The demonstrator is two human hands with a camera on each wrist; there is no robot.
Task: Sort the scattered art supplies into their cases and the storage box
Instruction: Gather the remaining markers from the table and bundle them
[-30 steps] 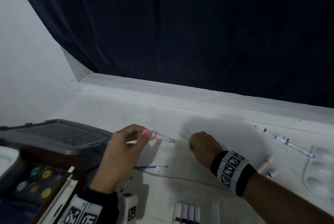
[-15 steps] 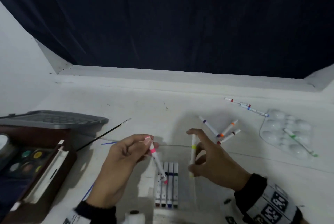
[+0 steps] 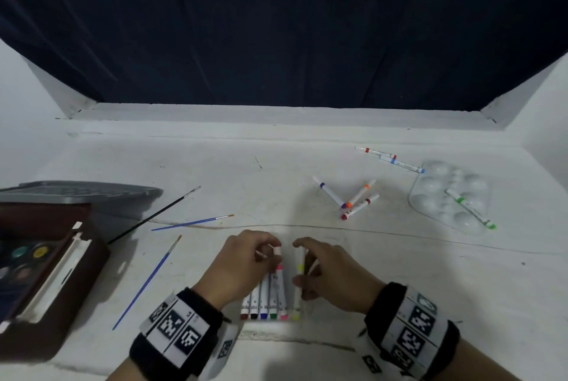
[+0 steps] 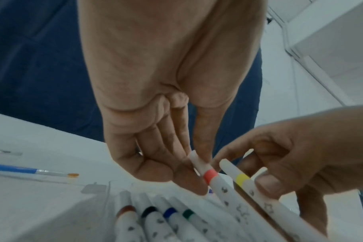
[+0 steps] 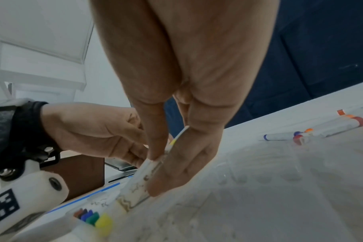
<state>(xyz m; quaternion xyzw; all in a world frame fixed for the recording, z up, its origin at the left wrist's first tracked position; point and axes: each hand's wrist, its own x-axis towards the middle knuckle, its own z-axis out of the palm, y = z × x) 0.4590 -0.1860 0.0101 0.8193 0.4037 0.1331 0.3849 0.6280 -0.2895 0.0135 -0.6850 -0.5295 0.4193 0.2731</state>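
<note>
A clear marker case [image 3: 270,330] lies at the table's near edge with a row of several capped markers [image 3: 261,304] in it. My left hand [image 3: 270,250] pinches the far end of a pink-banded marker [image 3: 279,281], which lies in the row beside the green one. My right hand [image 3: 302,264] pinches a yellow-banded marker [image 3: 298,276] between thumb and fingers, just right of the pink one, its near end down at the case. The left wrist view shows both markers side by side, pink marker [image 4: 222,186] and yellow marker [image 4: 259,198].
Three loose markers [image 3: 353,199] lie right of centre, two more markers [image 3: 390,159] farther back. A green marker [image 3: 470,208] rests on a clear palette [image 3: 430,196]. Three brushes [image 3: 147,282] lie on the left near an open brown paint box [image 3: 76,288] and a grey lid [image 3: 83,193].
Both hands came back from the far table to the case near me. The pink and yellow markers turned lengthwise and went down into line with the row.
</note>
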